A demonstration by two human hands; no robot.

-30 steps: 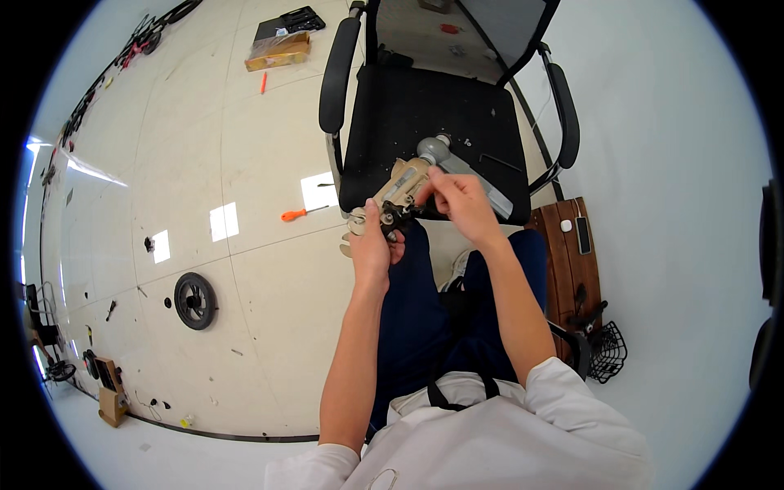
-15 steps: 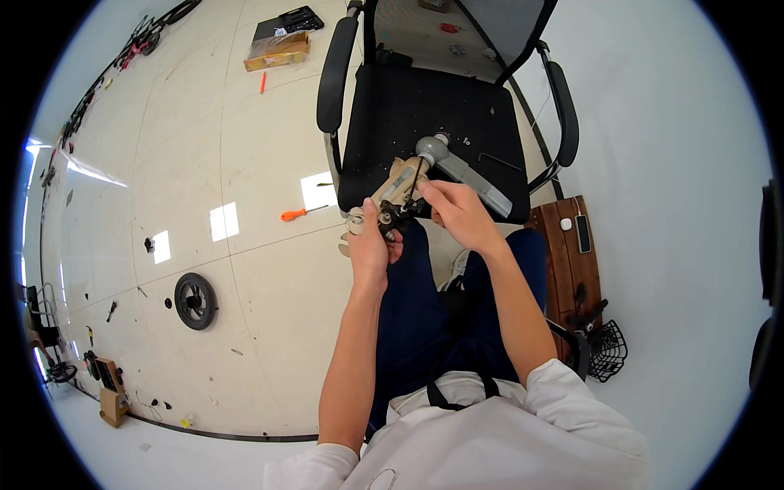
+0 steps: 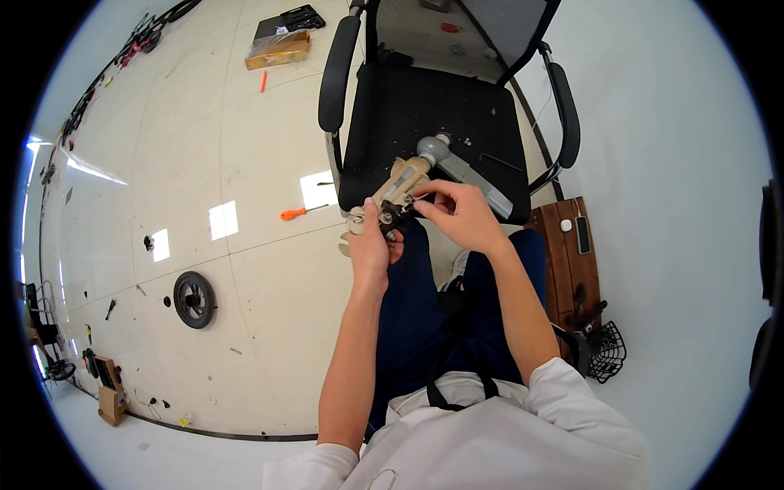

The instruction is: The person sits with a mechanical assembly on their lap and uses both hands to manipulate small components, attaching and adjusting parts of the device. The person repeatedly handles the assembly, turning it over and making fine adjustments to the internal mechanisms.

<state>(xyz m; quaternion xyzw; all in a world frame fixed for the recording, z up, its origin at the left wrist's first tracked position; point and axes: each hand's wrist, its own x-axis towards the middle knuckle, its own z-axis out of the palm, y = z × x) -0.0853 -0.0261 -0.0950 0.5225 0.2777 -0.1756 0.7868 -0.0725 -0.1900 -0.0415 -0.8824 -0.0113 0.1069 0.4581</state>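
Observation:
My left hand (image 3: 371,251) is closed around a dark metal assembly (image 3: 390,216) at the near end of a beige and grey part (image 3: 403,183). Pale rounded metal pieces (image 3: 354,220) show beside that hand's thumb. My right hand (image 3: 459,214) is closed at the assembly's right side, its thumb and fingertips brought together; what they pinch is too small to make out. The beige part leans over the front of a black chair seat (image 3: 392,106). Beyond it, a grey rounded joint (image 3: 433,148) leads to a long grey arm-like piece (image 3: 482,186) on the seat.
A dark hex key (image 3: 500,162) lies on the seat among small bits. Left on the floor are an orange-handled screwdriver (image 3: 294,215), a black wheel (image 3: 194,300) and an open cardboard box (image 3: 278,53). A phone (image 3: 582,235) rests on a wooden surface (image 3: 563,265) at right.
The dark rod standing up from my right fingers no longer shows there. My right hand has turned, with its fingertips now at the dark assembly. The left hand keeps its grip.

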